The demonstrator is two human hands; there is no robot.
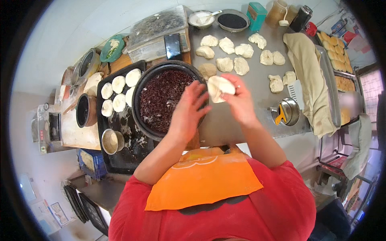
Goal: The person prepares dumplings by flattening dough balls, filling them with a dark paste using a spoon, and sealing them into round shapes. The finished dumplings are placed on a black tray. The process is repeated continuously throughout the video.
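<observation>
My right hand [242,101] holds a flattened, slightly cupped piece of dough [217,87] by its right side, thumb over the edge. Just left of it, my left hand [189,113] is raised above the right rim of a large black pan [135,104]. Its fingers are spread and blurred, with nothing seen in them. Dark reddish-purple grainy filling [161,98] sits in the pan, and a utensil may be partly buried there. Several dough lumps [224,64] lie on the metal worktop [224,126] beyond my right hand.
Left of the pan, a black baking tray [129,159] bears several round filled-looking dough discs [118,84] and a metal cup [112,141]. A phone [172,46] leans behind the pan. To the right are a metal pot [291,111], a slotted white scraper [295,93] and a folded beige cloth [310,81].
</observation>
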